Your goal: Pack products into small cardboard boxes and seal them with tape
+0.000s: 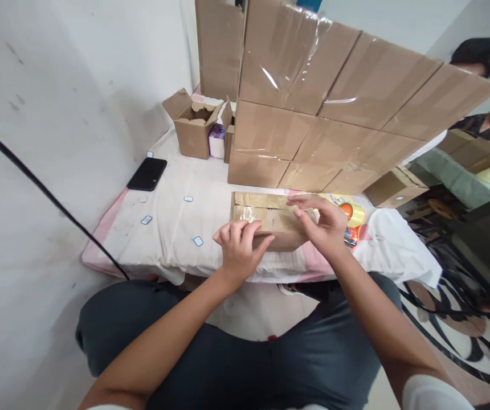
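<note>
In front of me lies a small closed cardboard box [279, 222], with shiny clear tape along part of its top. My left hand [240, 242] is at the box's front left edge, fingers loosely bent and thumb apart from them. Over the right end is my right hand [324, 219], its fingers stretched and spread from the thumb; whether it presses on the cardboard I cannot tell. Just right of that hand sits a tape dispenser [351, 236] with a roll of yellowish tape [357, 215], partly hidden by the hand.
A tall stack of taped cartons [305, 136] rises behind the box. An open carton [194, 134], a purple-and-white box [216, 141] and a black phone [147, 173] are at the left. Small labels [197, 241] lie on the white cloth [172, 216]. Another person [476, 122] is at far right.
</note>
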The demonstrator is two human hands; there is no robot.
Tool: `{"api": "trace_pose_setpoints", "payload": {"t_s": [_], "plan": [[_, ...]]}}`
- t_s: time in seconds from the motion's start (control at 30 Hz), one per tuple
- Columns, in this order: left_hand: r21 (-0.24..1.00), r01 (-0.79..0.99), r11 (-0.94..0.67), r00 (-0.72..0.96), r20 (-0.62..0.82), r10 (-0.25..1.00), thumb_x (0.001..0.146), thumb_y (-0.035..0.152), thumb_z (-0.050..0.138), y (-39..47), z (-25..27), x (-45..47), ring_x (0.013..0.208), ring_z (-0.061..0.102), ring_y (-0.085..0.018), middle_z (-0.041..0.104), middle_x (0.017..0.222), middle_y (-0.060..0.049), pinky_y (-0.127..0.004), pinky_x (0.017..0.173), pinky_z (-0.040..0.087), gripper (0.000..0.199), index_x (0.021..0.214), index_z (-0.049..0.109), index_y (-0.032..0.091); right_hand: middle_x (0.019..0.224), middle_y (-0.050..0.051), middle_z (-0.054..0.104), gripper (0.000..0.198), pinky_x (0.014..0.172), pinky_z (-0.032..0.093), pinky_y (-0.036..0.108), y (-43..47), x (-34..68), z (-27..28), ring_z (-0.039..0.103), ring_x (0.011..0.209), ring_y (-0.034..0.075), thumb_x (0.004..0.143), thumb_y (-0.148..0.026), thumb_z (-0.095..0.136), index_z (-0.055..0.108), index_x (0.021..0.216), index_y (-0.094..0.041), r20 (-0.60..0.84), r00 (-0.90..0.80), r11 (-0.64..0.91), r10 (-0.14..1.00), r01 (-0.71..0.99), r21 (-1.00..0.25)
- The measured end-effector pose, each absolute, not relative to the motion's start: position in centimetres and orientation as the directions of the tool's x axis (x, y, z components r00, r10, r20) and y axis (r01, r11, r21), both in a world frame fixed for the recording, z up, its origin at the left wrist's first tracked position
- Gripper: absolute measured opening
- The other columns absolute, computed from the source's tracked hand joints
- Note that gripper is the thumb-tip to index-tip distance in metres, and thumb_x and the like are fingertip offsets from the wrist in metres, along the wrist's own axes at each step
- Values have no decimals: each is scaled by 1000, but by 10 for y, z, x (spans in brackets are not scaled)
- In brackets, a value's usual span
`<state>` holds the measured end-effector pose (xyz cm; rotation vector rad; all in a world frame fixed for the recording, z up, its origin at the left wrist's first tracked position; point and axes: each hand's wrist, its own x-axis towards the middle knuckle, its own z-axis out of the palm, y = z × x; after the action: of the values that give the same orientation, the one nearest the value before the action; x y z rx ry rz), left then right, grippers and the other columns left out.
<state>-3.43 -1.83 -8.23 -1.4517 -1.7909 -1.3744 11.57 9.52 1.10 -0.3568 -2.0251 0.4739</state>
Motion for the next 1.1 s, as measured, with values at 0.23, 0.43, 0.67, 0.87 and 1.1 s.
{"api": "trace_pose_setpoints", "payload": {"t_s": [0.23,0.43,0.67,0.87,1.1], "plan": [[356,934,-38,-314,865,392,82,49,76,-9,-67,-41,102,48,-28,62,101,-11,-42,89,28,26,83,74,23,105,5,77,3,95,55,42,119,102,21,73,102,22,92,-27,65,66,90,-25,701,-531,838,476,30,-545],[342,939,-39,-300,869,394,78,59,76,0,-64,-39,103,50,-30,65,104,-12,-42,89,28,41,71,64,20,100,7,77,21,85,55,34,138,87,15,73,94,21,87,-40,69,66,83,-20,403,-548,558,733,146,-817],[346,936,-73,-292,873,389,81,53,75,5,-64,-40,104,50,-30,67,104,-12,-41,89,27,38,69,63,19,84,3,70,19,77,50,28,152,80,16,64,80,16,82,-35,64,62,76,-18,226,-597,494,770,333,-803],[355,932,-72,-298,864,405,83,55,73,3,-70,-38,105,52,-30,68,106,-12,-41,89,26,39,71,64,19,64,-3,54,9,63,42,26,169,71,15,49,62,13,75,-19,62,53,74,-19,149,-544,484,826,547,-683],[362,930,-63,-303,853,424,84,55,72,2,-72,-36,106,53,-30,68,108,-13,-41,89,28,39,71,63,19,99,6,65,22,85,41,29,152,63,33,55,95,19,94,-32,48,64,99,-16,135,-707,657,694,545,-521]]}}
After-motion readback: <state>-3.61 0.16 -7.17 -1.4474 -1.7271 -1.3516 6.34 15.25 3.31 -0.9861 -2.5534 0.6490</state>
